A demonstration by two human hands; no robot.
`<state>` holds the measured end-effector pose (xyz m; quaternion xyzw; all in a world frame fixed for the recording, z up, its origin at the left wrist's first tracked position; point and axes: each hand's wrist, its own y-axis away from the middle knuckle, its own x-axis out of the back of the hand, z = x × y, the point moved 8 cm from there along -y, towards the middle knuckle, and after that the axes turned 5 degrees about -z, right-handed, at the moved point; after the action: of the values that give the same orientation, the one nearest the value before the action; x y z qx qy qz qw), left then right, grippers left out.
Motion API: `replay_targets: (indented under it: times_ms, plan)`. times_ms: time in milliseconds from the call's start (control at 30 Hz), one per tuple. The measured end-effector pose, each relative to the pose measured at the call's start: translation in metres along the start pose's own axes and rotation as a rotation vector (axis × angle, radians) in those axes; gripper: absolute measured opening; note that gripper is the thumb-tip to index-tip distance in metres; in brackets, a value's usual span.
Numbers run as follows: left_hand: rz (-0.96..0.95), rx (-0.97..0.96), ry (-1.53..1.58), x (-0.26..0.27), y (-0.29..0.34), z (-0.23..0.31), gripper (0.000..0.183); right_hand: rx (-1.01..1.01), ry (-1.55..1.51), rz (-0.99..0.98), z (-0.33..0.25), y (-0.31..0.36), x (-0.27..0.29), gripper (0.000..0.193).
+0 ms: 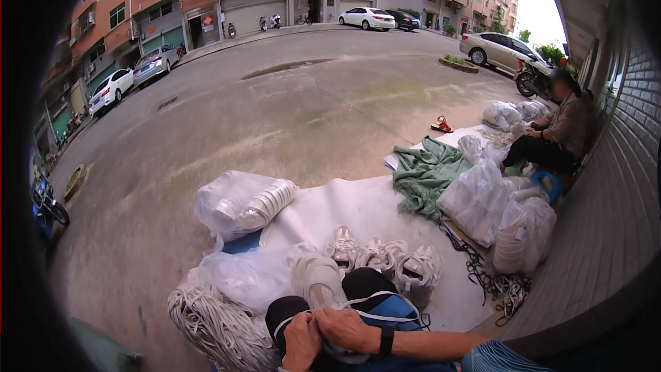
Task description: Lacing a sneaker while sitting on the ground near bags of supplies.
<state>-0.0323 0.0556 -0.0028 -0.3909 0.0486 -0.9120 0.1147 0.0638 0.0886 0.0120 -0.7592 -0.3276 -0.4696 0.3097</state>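
A white sneaker (320, 282) rests between my knees, its toe pointing away from me. A white shoelace (406, 318) loops out from it over my dark and blue-clad lap. My left hand (301, 342) is closed in a pinch at the lacing. Close against it, my right hand (348, 329), with a dark band on the wrist, also pinches the lace; the fingertips partly hide the shoe's eyelets. Several more white sneakers (375, 255) stand on the white sheet (351, 200) just ahead. Beside my left leg lies a big bundle of white laces (217, 324).
Clear plastic bags (241, 272) lie left of the sneakers, with a bag of stacked white pieces (244, 200) beyond. To the right are green netting (427, 169), filled bags (475, 200) and dark cords (475, 265). Another person (564, 127) sits by the wall; cars (502, 52) stand farther off.
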Motion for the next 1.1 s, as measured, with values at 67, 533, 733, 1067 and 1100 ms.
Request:
replay_targets:
  times_ms: [67,533,733,1067,1100]
  plan:
    - [-0.032,-0.002,0.044,0.001,-0.003,0.002,0.014,0.037,0.105,0.024,-0.003,0.000,0.000,0.013]
    - [-0.071,0.222,0.320,0.003,-0.010,-0.007,0.013,0.153,0.091,-0.114,-0.002,-0.008,0.008,0.019]
    - [-0.066,0.341,0.385,0.029,0.020,0.005,0.016,-0.107,-0.791,-0.510,0.004,0.024,0.049,0.008]
    - [-0.607,0.682,1.313,-0.055,0.026,0.045,0.037,0.347,-0.992,-0.547,-0.074,0.055,0.085,0.017]
    - [-0.625,0.564,0.999,-0.049,0.027,0.041,0.033,0.323,-1.138,-0.565,-0.069,0.050,0.099,0.020]
